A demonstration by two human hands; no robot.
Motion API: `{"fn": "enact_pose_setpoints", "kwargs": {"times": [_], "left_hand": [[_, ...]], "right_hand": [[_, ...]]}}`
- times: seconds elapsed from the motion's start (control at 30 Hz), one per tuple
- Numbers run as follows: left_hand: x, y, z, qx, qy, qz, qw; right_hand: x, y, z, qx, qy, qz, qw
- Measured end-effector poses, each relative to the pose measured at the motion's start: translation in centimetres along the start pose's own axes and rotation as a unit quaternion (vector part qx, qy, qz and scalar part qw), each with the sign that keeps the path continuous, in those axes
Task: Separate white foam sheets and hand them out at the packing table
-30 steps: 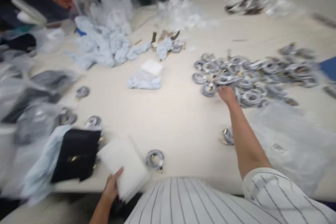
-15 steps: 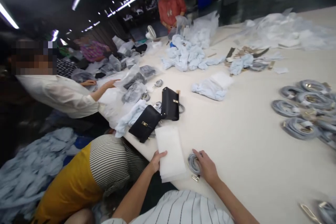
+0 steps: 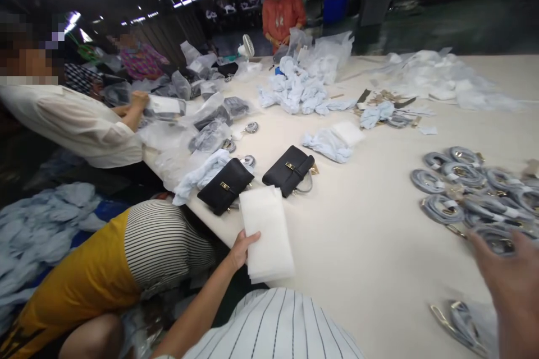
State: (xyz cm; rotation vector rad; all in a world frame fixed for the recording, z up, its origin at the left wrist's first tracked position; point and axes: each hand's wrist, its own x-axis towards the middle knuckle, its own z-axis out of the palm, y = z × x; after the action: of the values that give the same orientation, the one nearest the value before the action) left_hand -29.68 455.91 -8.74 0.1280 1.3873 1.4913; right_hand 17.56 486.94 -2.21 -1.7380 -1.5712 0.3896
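Note:
My left hand (image 3: pixel 241 249) grips a stack of white foam sheets or pouches (image 3: pixel 267 235) at its left edge, thumb on top, over the table's near edge. Far to the right, my right hand (image 3: pixel 503 275) is spread over a pile of coiled grey straps (image 3: pixel 463 174) with gold clasps. Its blurred fingers are apart around one coil (image 3: pixel 494 238); whether they touch it I cannot tell. Two black handbags with gold locks, a left one (image 3: pixel 226 186) and a right one (image 3: pixel 288 170), lie just beyond the white stack.
Another strap bundle (image 3: pixel 458 325) lies near the front right. Pale blue cloth (image 3: pixel 290 87), clear plastic bags (image 3: pixel 213 134) and white wrapping (image 3: pixel 446 76) cover parts of the table (image 3: pixel 357 219). A bent-over person (image 3: pixel 164 241) is close on my left; other people work beyond.
My right hand has moved far right, from a coiled strap beside the white stack to the strap pile. That coil no longer shows there. The right handbag now lies turned.

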Motion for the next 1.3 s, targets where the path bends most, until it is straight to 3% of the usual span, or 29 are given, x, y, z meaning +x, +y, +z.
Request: {"fn": "enact_pose_setpoints", "kwargs": {"times": [0.03, 0.07, 0.13, 0.2, 0.3, 0.37, 0.47, 0.57, 0.7, 0.8, 0.9, 1.0, 1.07, 1.13, 1.2, 1.3], "left_hand": [[-0.3, 0.5, 1.0, 0.006, -0.014, 0.005, 1.0], [-0.5, 0.9, 2.0, 0.015, -0.032, 0.009, 0.999], [-0.9, 1.7, 4.3, 0.038, -0.075, 0.016, 0.996], [-1.3, 2.3, 6.6, 0.068, -0.124, 0.019, 0.99], [-2.0, 2.9, 9.1, 0.128, -0.183, 0.021, 0.974], [-2.5, 3.2, 10.0, 0.185, -0.211, 0.016, 0.96], [-2.9, 3.1, 10.5, 0.221, -0.266, -0.004, 0.938], [-2.8, 2.1, 10.8, 0.166, -0.296, -0.035, 0.94], [-1.1, -0.1, 11.6, 0.138, -0.258, -0.041, 0.955], [1.5, -1.3, 11.0, 0.204, -0.181, -0.003, 0.962], [4.1, -1.5, 8.1, 0.273, -0.082, 0.041, 0.958], [5.8, -1.3, 3.4, 0.331, 0.004, 0.085, 0.94], [6.7, -1.4, 0.4, 0.349, 0.037, 0.095, 0.931], [7.7, -1.8, -1.6, 0.351, 0.051, 0.095, 0.93], [8.6, -2.2, -1.9, 0.348, 0.053, 0.096, 0.931], [9.2, -2.3, 1.4, 0.387, 0.04, 0.178, 0.904]], "right_hand": [[-2.1, -2.2, 0.7, 0.012, -0.055, 0.049, 0.997], [-4.5, -4.4, 1.8, 0.071, -0.165, 0.101, 0.979], [-9.9, -8.6, 4.5, 0.207, -0.344, 0.121, 0.908], [-15.0, -11.9, 7.0, 0.328, -0.457, 0.152, 0.813], [-20.8, -14.8, 9.1, 0.488, -0.522, 0.17, 0.678], [-22.9, -15.4, 9.3, 0.532, -0.505, 0.185, 0.655], [-23.8, -15.2, 8.6, 0.524, -0.494, 0.211, 0.661], [-22.9, -14.4, 8.2, 0.515, -0.506, 0.226, 0.654], [-20.8, -13.6, 9.8, 0.518, -0.498, 0.246, 0.65], [-18.2, -12.4, 11.7, 0.507, -0.429, 0.284, 0.691], [-14.0, -10.4, 12.9, 0.484, -0.283, 0.34, 0.755], [-9.3, -7.9, 12.7, 0.473, -0.157, 0.355, 0.791], [-7.3, -6.5, 12.5, 0.458, -0.106, 0.353, 0.809], [-6.7, -5.5, 12.8, 0.416, -0.129, 0.346, 0.831], [-7.0, -4.9, 13.8, 0.354, -0.201, 0.335, 0.85], [-7.3, -4.5, 15.6, 0.268, -0.261, 0.313, 0.873]]}}
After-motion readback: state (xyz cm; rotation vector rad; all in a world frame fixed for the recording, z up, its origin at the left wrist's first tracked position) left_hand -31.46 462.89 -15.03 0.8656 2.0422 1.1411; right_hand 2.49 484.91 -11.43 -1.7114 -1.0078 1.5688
